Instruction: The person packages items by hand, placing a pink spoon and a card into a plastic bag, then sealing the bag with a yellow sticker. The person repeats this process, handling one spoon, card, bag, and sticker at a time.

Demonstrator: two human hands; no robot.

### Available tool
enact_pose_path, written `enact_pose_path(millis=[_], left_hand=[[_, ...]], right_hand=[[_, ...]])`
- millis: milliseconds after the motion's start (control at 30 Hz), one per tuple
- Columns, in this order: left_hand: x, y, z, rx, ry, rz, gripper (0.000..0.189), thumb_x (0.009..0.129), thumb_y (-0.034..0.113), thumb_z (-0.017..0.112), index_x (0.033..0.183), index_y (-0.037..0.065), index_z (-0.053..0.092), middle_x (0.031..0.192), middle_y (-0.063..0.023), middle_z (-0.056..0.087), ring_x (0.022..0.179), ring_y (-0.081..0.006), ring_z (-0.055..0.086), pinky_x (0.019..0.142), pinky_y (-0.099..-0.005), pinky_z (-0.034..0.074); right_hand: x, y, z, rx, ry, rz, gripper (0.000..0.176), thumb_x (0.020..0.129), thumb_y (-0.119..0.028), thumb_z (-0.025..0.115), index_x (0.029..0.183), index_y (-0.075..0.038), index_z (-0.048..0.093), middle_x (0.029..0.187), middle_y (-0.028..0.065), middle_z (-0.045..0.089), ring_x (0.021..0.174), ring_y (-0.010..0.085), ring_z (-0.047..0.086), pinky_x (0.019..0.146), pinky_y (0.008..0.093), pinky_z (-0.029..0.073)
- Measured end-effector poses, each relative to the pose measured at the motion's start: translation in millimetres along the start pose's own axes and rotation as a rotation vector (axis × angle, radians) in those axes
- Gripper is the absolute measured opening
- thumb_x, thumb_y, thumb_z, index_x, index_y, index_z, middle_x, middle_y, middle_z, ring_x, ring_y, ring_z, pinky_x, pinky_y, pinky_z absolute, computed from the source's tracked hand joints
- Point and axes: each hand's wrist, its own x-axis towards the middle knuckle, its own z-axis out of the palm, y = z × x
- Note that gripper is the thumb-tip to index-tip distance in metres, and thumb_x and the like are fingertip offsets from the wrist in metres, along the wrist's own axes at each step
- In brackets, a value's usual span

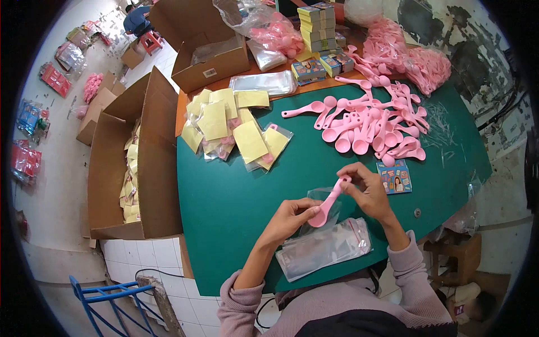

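A pink spoon [327,206] is held between both hands over the green table [236,196]. My left hand [292,216] pinches near the spoon's bowl, beside a clear plastic bag [336,215] that lies behind the spoon. The fingers of my right hand [364,188] close on the handle end. Below the hands lies a stack of clear bags [323,250]. A blue printed card [396,177] rests just right of my right hand. Farther back is a pile of pink spoons [365,121]. Packed bags with yellow cards [214,121] are heaped at the back left.
An open carton [160,163] of packed bags stands along the table's left edge. At the back are another carton [210,70], card stacks [317,31] and bagged pink spoons [387,42]. A blue metal frame [115,292] is at lower left. Another person [136,21] is far off.
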Motion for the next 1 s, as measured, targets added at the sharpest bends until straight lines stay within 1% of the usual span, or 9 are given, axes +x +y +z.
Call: enact_pose_path(millis=[167,333,433,500,533,700,833,900,1000], left_hand=[[-5.8,7.0,5.3,-0.158,-0.019,0.056,0.033,0.089,0.024,0.054,0.106,-0.005,0.060,0.092,-0.0044,0.060,0.079,-0.0079,0.053,0.072,-0.0205,0.044],[-8.4,9.6,-1.9,-0.147,-0.093,-0.144,0.032,0.092,0.022,0.049,0.104,-0.005,0.060,0.089,-0.0068,0.062,0.078,-0.0114,0.058,0.072,-0.0231,0.048],[-6.9,9.5,3.0,-0.231,-0.003,-0.052,0.031,0.093,0.020,0.048,0.100,-0.007,0.060,0.086,-0.0080,0.063,0.075,-0.0120,0.060,0.071,-0.0236,0.049],[-7.0,6.3,2.3,-0.208,0.019,-0.010,0.031,0.092,0.020,0.048,0.099,-0.008,0.059,0.086,-0.0098,0.064,0.074,-0.0121,0.060,0.069,-0.0231,0.050],[-8.2,7.1,1.9,-0.237,0.048,-0.021,0.031,0.092,0.020,0.048,0.101,-0.008,0.059,0.087,-0.0093,0.064,0.072,-0.0111,0.059,0.066,-0.0226,0.049],[-8.0,7.2,2.0,-0.312,0.058,0.004,0.033,0.093,0.022,0.047,0.106,-0.006,0.058,0.092,-0.0105,0.064,0.075,-0.0117,0.060,0.062,-0.0230,0.049],[-13.7,21.1,1.6,-0.237,0.119,-0.029,0.031,0.093,0.021,0.045,0.109,-0.004,0.056,0.096,-0.0162,0.063,0.084,-0.0187,0.063,0.068,-0.0267,0.053],[-14.0,24.4,2.3,-0.190,0.102,-0.039,0.033,0.094,0.023,0.045,0.109,-0.004,0.056,0.096,-0.0161,0.063,0.084,-0.0189,0.063,0.068,-0.0273,0.053],[-15.6,28.6,4.3,-0.205,0.054,-0.070,0.034,0.094,0.025,0.044,0.109,-0.003,0.056,0.096,-0.0159,0.064,0.084,-0.0188,0.063,0.067,-0.0273,0.053]], right_hand=[[0.2,0.1,1.5,0.164,0.067,0.077,0.023,0.079,-0.002,0.063,0.099,0.000,0.050,0.081,0.0061,0.060,0.074,0.0094,0.059,0.068,0.0222,0.048],[-5.0,0.1,2.6,0.141,0.109,0.064,0.021,0.080,-0.003,0.063,0.096,0.000,0.050,0.082,0.0063,0.061,0.072,0.0093,0.059,0.066,0.0205,0.048],[-5.5,5.1,1.5,0.149,-0.064,-0.013,0.025,0.085,-0.024,0.060,0.094,-0.001,0.055,0.091,0.0082,0.062,0.077,0.0146,0.060,0.071,0.0257,0.047],[0.1,-1.6,2.5,-0.126,-0.260,-0.338,0.047,0.087,-0.049,0.048,0.094,-0.004,0.061,0.105,0.0101,0.060,0.092,0.0219,0.056,0.082,0.0337,0.044],[-2.8,-4.3,6.2,-0.145,-0.342,-0.242,0.061,0.083,-0.062,0.038,0.097,-0.009,0.064,0.116,0.0114,0.055,0.102,0.0271,0.050,0.089,0.0382,0.040],[-8.6,-17.2,-9.6,-0.146,-0.315,-0.294,0.048,0.084,-0.053,0.048,0.101,-0.012,0.063,0.125,0.0123,0.048,0.105,0.0269,0.049,0.089,0.0368,0.040],[-27.6,10.5,-81.3,-0.809,0.429,0.128,0.034,0.075,-0.019,0.066,0.104,-0.002,0.060,0.103,0.0158,0.052,0.096,0.0273,0.051,0.081,0.0348,0.044],[-51.2,31.3,-97.6,-1.183,0.526,0.261,0.037,0.073,-0.016,0.066,0.104,0.002,0.057,0.093,0.0161,0.053,0.087,0.0263,0.054,0.075,0.0354,0.045],[-53.4,26.2,-106.5,-0.752,0.522,0.444,0.039,0.071,-0.011,0.067,0.106,0.003,0.056,0.088,0.0151,0.054,0.079,0.0264,0.055,0.071,0.0359,0.045]])
